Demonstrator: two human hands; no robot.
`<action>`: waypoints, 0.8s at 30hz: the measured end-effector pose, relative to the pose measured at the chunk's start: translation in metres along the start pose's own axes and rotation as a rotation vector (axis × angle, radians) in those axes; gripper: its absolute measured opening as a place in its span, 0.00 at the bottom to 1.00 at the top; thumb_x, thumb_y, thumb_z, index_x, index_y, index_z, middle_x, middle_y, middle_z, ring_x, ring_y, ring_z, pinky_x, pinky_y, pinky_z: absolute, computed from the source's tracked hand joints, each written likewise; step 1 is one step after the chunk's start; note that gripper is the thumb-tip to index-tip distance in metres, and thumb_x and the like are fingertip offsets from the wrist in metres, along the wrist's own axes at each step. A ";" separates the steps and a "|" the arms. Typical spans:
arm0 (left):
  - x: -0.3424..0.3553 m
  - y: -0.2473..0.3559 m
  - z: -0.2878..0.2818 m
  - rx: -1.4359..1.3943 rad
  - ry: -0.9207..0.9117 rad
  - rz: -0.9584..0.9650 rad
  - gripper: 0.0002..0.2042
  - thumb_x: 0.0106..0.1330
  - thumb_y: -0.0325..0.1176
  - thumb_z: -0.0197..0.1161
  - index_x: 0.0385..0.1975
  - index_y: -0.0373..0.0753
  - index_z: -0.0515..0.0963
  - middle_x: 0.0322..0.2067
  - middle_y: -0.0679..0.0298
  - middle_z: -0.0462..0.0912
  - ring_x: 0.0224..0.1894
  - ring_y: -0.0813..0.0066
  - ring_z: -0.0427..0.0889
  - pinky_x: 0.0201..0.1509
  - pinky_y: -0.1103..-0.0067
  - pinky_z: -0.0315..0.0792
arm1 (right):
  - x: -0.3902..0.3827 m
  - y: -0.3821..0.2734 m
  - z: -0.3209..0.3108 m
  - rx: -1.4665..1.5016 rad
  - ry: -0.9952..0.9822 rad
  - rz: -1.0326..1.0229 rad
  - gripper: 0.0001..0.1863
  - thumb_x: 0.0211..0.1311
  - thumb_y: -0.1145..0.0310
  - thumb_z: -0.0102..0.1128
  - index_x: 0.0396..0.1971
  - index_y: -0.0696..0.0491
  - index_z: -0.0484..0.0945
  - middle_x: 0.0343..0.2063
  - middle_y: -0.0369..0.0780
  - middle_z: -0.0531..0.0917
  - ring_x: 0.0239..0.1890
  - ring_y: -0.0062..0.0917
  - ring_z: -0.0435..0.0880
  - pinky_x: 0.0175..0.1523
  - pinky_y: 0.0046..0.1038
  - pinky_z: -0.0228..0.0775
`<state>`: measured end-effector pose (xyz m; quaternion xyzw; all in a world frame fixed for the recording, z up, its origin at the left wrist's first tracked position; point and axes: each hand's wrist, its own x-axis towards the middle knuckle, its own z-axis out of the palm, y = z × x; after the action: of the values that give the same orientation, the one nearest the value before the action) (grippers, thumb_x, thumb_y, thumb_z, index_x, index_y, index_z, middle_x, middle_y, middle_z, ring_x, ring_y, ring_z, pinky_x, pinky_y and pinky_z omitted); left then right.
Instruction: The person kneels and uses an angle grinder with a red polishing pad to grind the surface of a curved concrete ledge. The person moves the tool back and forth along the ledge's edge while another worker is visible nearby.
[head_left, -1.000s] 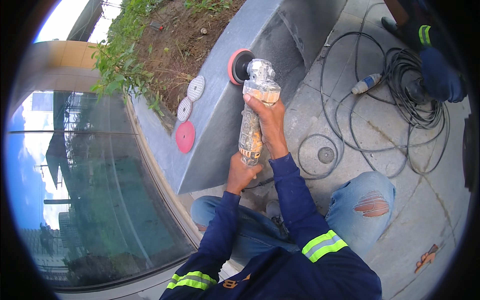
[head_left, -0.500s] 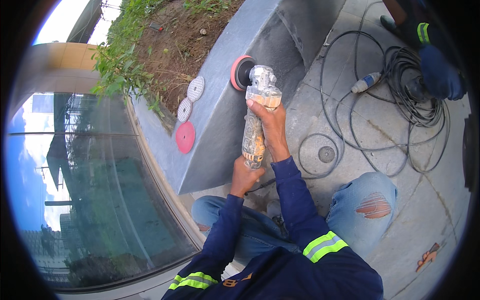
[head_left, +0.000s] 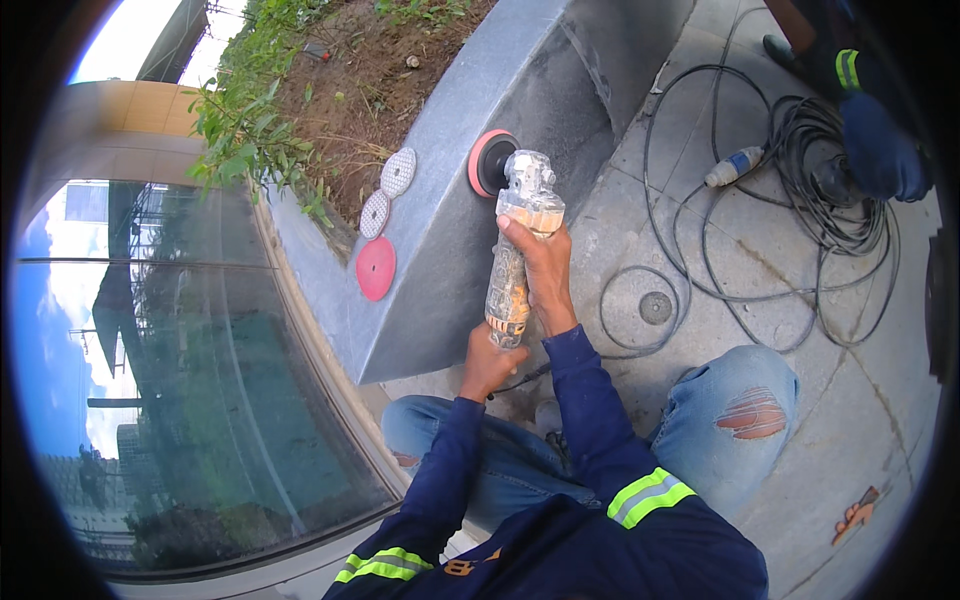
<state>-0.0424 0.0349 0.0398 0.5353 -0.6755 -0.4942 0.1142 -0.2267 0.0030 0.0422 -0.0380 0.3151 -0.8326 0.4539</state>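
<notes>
Both my hands hold a worn, dusty angle grinder [head_left: 508,285]. My left hand [head_left: 488,362] wraps round the rear end of its body, by the cable. Higher up, just below the gear head, my right hand [head_left: 545,270] grips it with the thumb across the top. A red-rimmed disc with a black backing pad [head_left: 492,163] is fitted to the head and sits against the upper edge of the grey stone planter wall [head_left: 450,270]. On the wall's top lie a red polishing pad [head_left: 376,268] and two whitish perforated pads, one [head_left: 375,215] touching the other [head_left: 398,171].
A coiled black cable [head_left: 800,170] with a connector [head_left: 733,166] spreads over the paved floor at right. Another person's sleeve [head_left: 870,130] shows beside it. Soil and plants [head_left: 350,90] fill the planter; a glass pane [head_left: 200,380] stands at left. A round drain cover [head_left: 655,307] is set in the floor.
The grinder and its disc have shifted slightly down and right in the picture. Both hands keep their grip on it.
</notes>
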 end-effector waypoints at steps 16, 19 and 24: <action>-0.003 0.002 -0.005 -0.015 0.010 0.005 0.16 0.55 0.21 0.74 0.44 0.30 0.82 0.29 0.64 0.86 0.22 0.76 0.83 0.26 0.77 0.75 | -0.008 0.002 0.005 -0.031 -0.006 -0.018 0.23 0.63 0.64 0.80 0.53 0.56 0.81 0.40 0.37 0.86 0.34 0.21 0.87 0.39 0.27 0.83; -0.006 -0.012 -0.017 -0.037 -0.004 0.026 0.18 0.55 0.22 0.75 0.47 0.30 0.82 0.31 0.64 0.86 0.23 0.77 0.83 0.27 0.76 0.76 | -0.016 0.003 0.021 -0.105 -0.085 -0.093 0.24 0.63 0.64 0.81 0.54 0.57 0.80 0.42 0.37 0.87 0.37 0.21 0.87 0.43 0.27 0.82; -0.028 -0.027 -0.018 -0.051 0.024 0.003 0.18 0.55 0.22 0.75 0.46 0.30 0.82 0.30 0.64 0.86 0.22 0.77 0.82 0.27 0.76 0.75 | -0.041 0.025 0.019 -0.113 -0.017 -0.065 0.25 0.63 0.64 0.81 0.56 0.58 0.81 0.44 0.38 0.87 0.40 0.21 0.87 0.45 0.27 0.83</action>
<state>-0.0020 0.0504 0.0379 0.5371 -0.6619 -0.5047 0.1365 -0.1776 0.0160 0.0528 -0.0809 0.3565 -0.8273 0.4266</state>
